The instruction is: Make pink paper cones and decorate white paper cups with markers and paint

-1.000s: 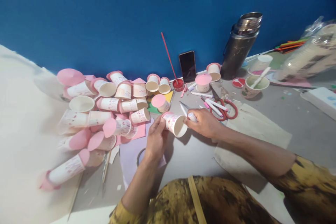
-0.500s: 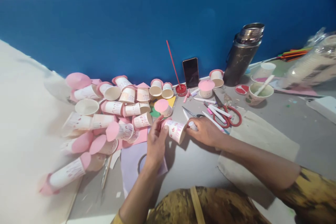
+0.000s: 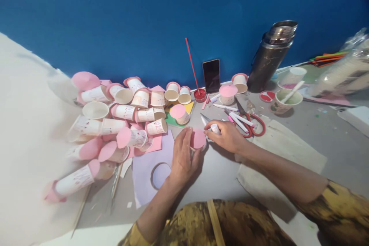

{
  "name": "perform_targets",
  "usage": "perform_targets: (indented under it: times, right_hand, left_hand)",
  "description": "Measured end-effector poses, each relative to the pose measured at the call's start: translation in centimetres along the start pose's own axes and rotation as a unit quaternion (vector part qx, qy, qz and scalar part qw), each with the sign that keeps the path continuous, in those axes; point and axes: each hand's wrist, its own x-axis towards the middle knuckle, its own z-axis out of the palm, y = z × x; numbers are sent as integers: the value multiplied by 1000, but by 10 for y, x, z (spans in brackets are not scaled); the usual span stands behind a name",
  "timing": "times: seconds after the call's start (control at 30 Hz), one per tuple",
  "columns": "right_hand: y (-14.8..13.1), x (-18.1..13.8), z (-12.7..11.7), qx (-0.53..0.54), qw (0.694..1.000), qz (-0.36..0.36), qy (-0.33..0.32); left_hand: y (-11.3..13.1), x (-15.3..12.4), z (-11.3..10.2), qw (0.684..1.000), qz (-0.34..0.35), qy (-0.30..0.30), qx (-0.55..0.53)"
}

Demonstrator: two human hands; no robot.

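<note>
A paper cup (image 3: 203, 148) topped with a pink paper disc (image 3: 198, 139) stands upside down on the grey table, mostly hidden by the disc. My left hand (image 3: 184, 155) is closed around its side. A short, pen-like white cylinder (image 3: 215, 128) is in the closed fingers of my right hand (image 3: 229, 136), just right of the cup. Behind the cup is another decorated cup (image 3: 183, 118) with a pink disc on top. Below left, a dark ring (image 3: 152, 177) lies on a lilac paper sheet (image 3: 141, 192).
Many pink-topped cups (image 3: 123, 112) are piled at the left. Red-handled scissors (image 3: 261, 125) and markers (image 3: 242, 117) lie right of centre. Along the blue wall stand a red paint pot (image 3: 200, 95), a phone (image 3: 211, 76) and a steel flask (image 3: 269, 59). A cloth (image 3: 279, 153) lies at the right.
The cup has turned from lying sideways to upside down, with its pink disc on top. My left hand has moved right with it; my right hand has come slightly away from the cup.
</note>
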Motion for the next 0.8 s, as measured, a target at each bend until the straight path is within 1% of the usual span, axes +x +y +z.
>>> perform_targets:
  times: [0.07,0.1,0.2,0.27,0.33,0.43,0.53,0.8]
  right_hand:
    - [1,-2,2,22,999,-31,12]
    - [2,-3,3,27,998,-49,16]
    - [3,-5,5,18,996,-87,21]
    - [4,-5,5,1,996,-92,14]
    - [4,-6,6,-19,996,-92,-2]
    - [4,-6,7,-47,993,-102,-20]
    - [5,-7,8,-64,991,-118,-21]
    - [7,-7,8,-72,991,-115,-22]
  left_hand:
    - [4,-2,-8,1000,0,-16,-9]
    - [6,-2,-11,1000,-11,-18,-21]
    - [7,1,-19,994,-80,2,-72]
    - [5,5,-20,987,-122,16,-100]
    - [0,8,-19,983,-142,20,-115]
    - [-5,11,-16,982,-151,3,-117]
    - [-8,11,-15,984,-148,-7,-103]
    - [-6,9,-14,984,-153,10,-92]
